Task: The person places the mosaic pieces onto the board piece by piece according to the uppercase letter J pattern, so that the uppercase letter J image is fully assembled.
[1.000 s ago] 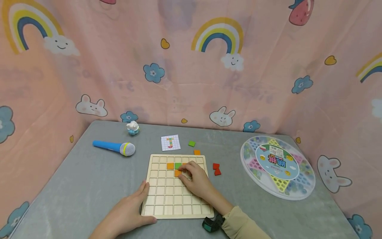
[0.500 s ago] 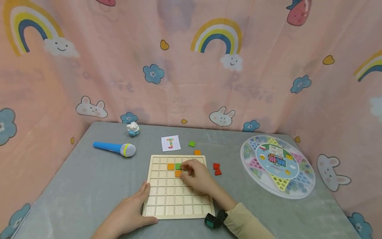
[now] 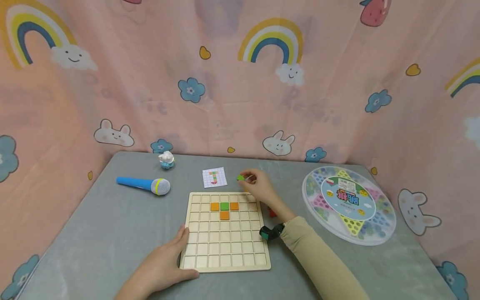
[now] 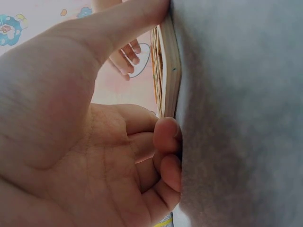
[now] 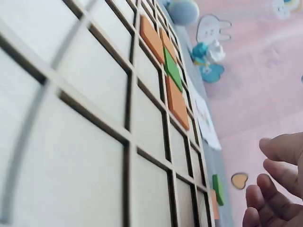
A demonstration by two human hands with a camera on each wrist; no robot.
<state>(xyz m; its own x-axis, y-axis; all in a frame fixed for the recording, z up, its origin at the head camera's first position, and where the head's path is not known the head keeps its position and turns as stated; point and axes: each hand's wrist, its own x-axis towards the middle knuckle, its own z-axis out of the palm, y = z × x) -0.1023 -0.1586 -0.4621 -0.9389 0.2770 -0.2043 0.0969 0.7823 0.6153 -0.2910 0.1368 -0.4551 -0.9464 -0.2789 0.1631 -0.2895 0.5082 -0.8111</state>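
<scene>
My left hand [image 3: 163, 260] holds the near left corner of a square wooden grid board [image 3: 228, 246], thumb along the near edge and fingers at the left side. In the left wrist view, its curled fingers [image 4: 168, 137] meet the board's edge [image 4: 170, 71]. A green tile [image 3: 224, 206] lies in the grid between two orange tiles, with another orange tile [image 3: 224, 215] below it. Beyond the board's far edge, my right hand [image 3: 259, 185] hovers by a loose green tile [image 3: 240, 178]. In the right wrist view its bent fingers [image 5: 267, 194] stand apart from that green tile [image 5: 218, 194].
A card with a coloured grid pattern [image 3: 214, 178] lies behind the board. Red pieces [image 3: 272, 213], partly hidden by the right forearm, lie to the right. Farther out are a blue toy microphone [image 3: 142, 184], a small figurine [image 3: 166, 160] and a round game box [image 3: 348, 204].
My right hand has left the orange tile in the grid's upper row and moved away, past the board's far edge, to the loose green tile. My left hand stays at the board.
</scene>
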